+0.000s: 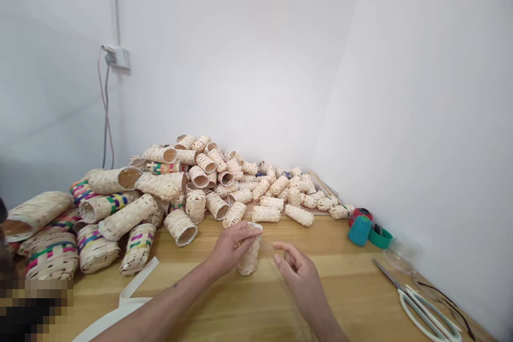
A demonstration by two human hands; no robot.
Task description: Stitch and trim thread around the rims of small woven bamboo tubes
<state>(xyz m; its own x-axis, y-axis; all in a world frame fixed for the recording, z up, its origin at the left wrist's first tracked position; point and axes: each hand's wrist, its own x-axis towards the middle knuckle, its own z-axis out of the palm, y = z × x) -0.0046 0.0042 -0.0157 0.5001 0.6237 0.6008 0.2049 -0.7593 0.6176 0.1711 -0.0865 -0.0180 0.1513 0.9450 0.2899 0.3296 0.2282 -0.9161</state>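
Observation:
A small pale woven tube (249,259) stands on the wooden table in the middle, its rim facing up. My left hand (234,246) is closed at the upper part of this tube, with fingers reaching across its rim. To the right, my right hand (294,267) is raised apart from the tube, thumb and index finger curled toward each other; whether something thin is between them is too small to tell. Behind both hands lies a large pile of woven tubes (158,187), some with coloured bands.
White-handled scissors (425,307) lie at the right front, near a clear container (403,254). Teal thread (359,231) and a green ring-shaped holder (380,237) stand by the wall. A white strip (134,291) lies at the left front.

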